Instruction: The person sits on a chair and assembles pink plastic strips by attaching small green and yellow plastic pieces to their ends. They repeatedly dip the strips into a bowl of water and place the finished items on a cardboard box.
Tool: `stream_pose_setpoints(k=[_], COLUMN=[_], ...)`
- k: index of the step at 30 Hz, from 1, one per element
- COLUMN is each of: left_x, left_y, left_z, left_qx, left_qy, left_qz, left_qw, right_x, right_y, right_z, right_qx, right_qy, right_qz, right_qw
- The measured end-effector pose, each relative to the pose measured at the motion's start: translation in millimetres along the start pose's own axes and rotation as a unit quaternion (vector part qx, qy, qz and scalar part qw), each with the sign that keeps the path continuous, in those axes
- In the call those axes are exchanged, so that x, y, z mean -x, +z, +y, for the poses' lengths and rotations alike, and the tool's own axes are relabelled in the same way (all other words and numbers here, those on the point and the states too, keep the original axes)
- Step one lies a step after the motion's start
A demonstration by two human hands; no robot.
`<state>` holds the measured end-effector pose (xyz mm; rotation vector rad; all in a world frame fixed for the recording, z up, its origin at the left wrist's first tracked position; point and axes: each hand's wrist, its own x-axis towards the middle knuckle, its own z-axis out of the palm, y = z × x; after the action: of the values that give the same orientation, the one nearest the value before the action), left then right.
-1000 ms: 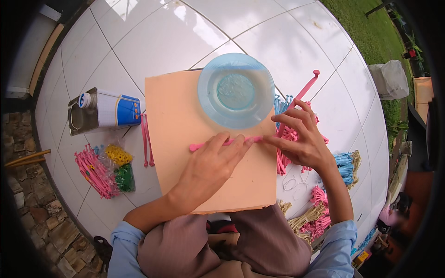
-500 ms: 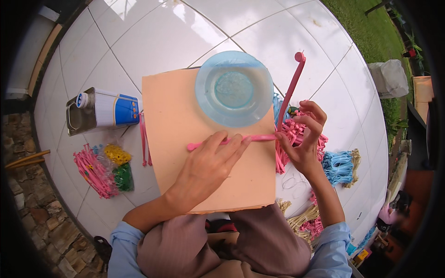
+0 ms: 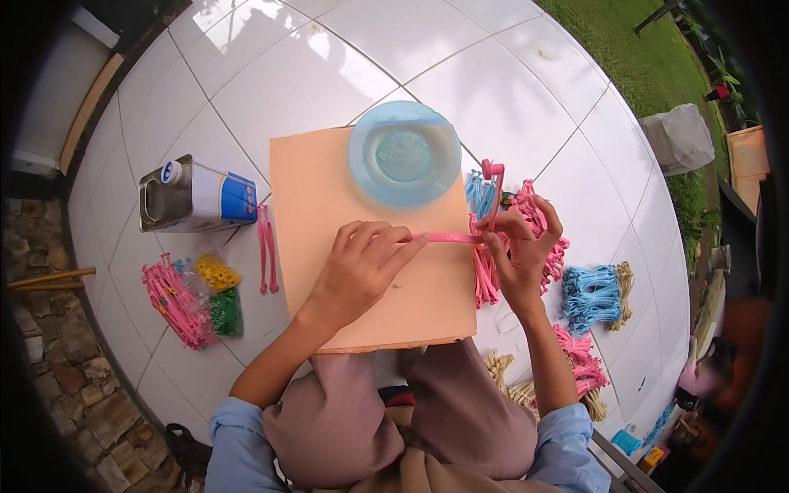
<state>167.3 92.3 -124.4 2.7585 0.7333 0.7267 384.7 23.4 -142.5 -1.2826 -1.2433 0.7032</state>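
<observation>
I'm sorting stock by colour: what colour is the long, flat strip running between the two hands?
Pink: the long, flat strip shows best in the head view.

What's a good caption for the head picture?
Left hand and right hand hold a flat pink strip near a round translucent blue dish.

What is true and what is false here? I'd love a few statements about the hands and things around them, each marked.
1. The left hand and right hand both touch a pink strip. True.
2. The bowl sits on the board. True.
3. The bowl is yellow. False: it is blue.
4. The can is left of the board. True.
5. The left hand grips the can. False: no hand touches it.
6. The bowl is nearer the person than the hands. False: it is beyond them.
</observation>
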Motion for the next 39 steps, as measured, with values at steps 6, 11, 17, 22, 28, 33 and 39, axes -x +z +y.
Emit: stream_pose_setpoints(k=[6, 11, 17, 22, 28, 33, 39], left_x=[11.3, -29.4, -69.8, -72.2, -31.6, -10.7, -1.3], left_y=[-59.0, -126.7, -161.8, -183.1, -168.2, -153.3, -127.0], left_z=[30.8, 81.4, 113.3, 135.1, 156.1, 170.0, 179.1], left_qx=[0.071, -0.137, -0.220, -0.012, 0.027, 0.144, 0.323], left_qy=[0.084, 0.286, 0.457, 0.271, 0.028, 0.002, -0.096], left_qz=[0.223, 0.273, 0.221, 0.120, 0.048, 0.020, 0.062], left_qw=[0.969, 0.908, 0.833, 0.955, 0.998, 0.989, 0.939], right_x=[6.6, -21.1, -17.7, 19.8, 86.4, 93.1, 84.3], right_y=[-24.2, -20.9, -16.3, -53.5, -39.9, -42.8, -26.6], right_z=[-120.0, -231.8, -268.7, -224.8, -245.5, -251.2, -248.9], right_qx=[-0.020, -0.045, -0.143, 0.108, -0.184, -0.257, -0.311], right_qy=[-0.005, -0.009, 0.044, -0.036, -0.092, -0.047, -0.031], right_qz=[-0.010, -0.026, -0.007, 0.011, 0.017, 0.054, 0.089], right_qw=[1.000, 0.999, 0.989, 0.993, 0.979, 0.964, 0.946])
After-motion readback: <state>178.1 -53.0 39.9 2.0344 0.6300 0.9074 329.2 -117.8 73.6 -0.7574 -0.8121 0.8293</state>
